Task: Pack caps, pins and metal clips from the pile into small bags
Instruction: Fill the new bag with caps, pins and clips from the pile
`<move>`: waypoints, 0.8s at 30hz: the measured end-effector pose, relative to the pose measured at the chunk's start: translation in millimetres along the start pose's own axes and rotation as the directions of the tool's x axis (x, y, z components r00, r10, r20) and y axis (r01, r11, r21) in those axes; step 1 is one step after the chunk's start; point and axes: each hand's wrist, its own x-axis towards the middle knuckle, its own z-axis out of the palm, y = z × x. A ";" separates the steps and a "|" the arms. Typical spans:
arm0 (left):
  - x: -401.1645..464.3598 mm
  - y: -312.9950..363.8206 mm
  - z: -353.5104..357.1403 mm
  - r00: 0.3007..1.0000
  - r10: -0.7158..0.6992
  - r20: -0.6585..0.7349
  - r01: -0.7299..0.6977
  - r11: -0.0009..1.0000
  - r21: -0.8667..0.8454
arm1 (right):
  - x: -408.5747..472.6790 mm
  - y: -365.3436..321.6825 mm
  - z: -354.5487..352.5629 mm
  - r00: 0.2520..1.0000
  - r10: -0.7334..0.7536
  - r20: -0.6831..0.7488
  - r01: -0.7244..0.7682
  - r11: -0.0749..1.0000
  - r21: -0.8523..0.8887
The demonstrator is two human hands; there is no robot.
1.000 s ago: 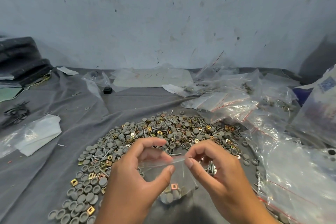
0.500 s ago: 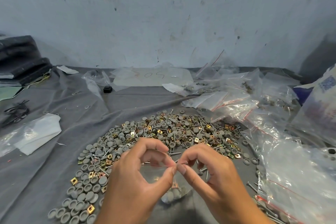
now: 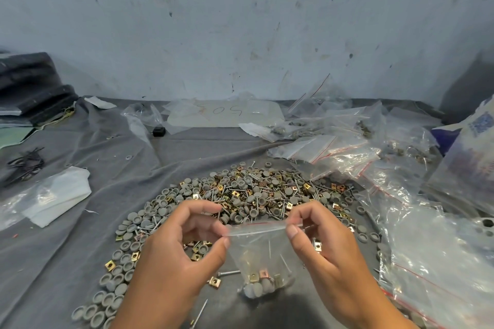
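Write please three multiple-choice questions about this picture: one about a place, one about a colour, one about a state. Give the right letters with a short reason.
1. Where do the heaped clear bags lie, from the pile?
A. right
B. left
C. under it

2. What colour are the caps?
A. red
B. grey
C. white

3. How is the small bag held?
A. lying untouched
B. by one hand
C. pinched at its top by both hands

Key: 1 A, they lie at the right side. 2 B, the round caps are grey. 3 C, the left hand and the right hand each pinch an end of the strip.

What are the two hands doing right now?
Left hand: pinching the left end of the small bag top.
Right hand: pinching the right end.
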 end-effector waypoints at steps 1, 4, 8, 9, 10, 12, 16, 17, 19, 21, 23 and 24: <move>0.4 -0.8 -0.6 1.000 -0.009 0.001 0.009 1.000 -0.012 | 0.3 0.8 -0.8 1.000 0.016 0.002 -0.016 1.000 0.020; 0.8 -2.3 -1.5 1.000 -0.012 0.009 0.012 0.999 -0.031 | 0.7 1.2 -2.4 0.999 0.045 0.017 -0.046 0.996 0.080; 2.2 -4.3 -2.3 1.000 -0.020 0.012 0.021 0.996 -0.086 | 1.9 -0.7 -2.7 0.999 0.031 0.044 -0.034 0.997 0.075; 2.4 -4.8 -2.7 1.000 -0.020 0.015 0.022 0.995 -0.095 | 2.1 -1.0 -2.8 0.999 0.026 0.046 -0.029 0.998 0.064; 2.6 -5.4 -2.9 1.000 -0.018 0.020 0.020 0.995 -0.101 | 2.7 -1.3 -2.6 0.999 0.024 0.046 -0.027 0.998 0.051; 2.5 -6.1 -3.2 1.000 0.001 0.031 0.002 0.995 -0.095 | 2.6 -1.1 -2.1 0.999 0.016 0.039 -0.016 1.000 0.019; 1.6 -5.3 0.4 0.999 0.032 0.042 -0.027 0.992 -0.127 | 2.1 -3.1 0.9 1.000 0.009 0.021 -0.009 0.999 0.039; 1.6 -5.1 2.3 0.998 0.029 0.050 -0.022 0.990 -0.137 | 2.2 -3.2 1.7 0.999 0.010 0.032 -0.012 0.998 0.056; 1.7 -4.9 5.7 0.998 0.025 0.057 -0.016 0.989 -0.144 | 2.2 -3.0 2.7 0.998 0.017 0.062 -0.022 0.996 0.083; 2.1 -5.1 7.0 0.998 0.027 0.050 -0.020 0.990 -0.137 | 1.8 -2.5 3.4 0.997 0.025 0.078 -0.031 0.996 0.087; 2.4 -4.8 6.6 0.998 0.032 0.045 -0.025 0.990 -0.137 | 1.2 -3.0 4.2 0.997 0.024 0.072 -0.031 0.995 0.095; 2.3 -4.6 6.1 0.998 0.033 0.045 -0.026 0.990 -0.135 | 0.9 -3.6 4.7 0.998 0.013 0.063 -0.019 0.995 0.098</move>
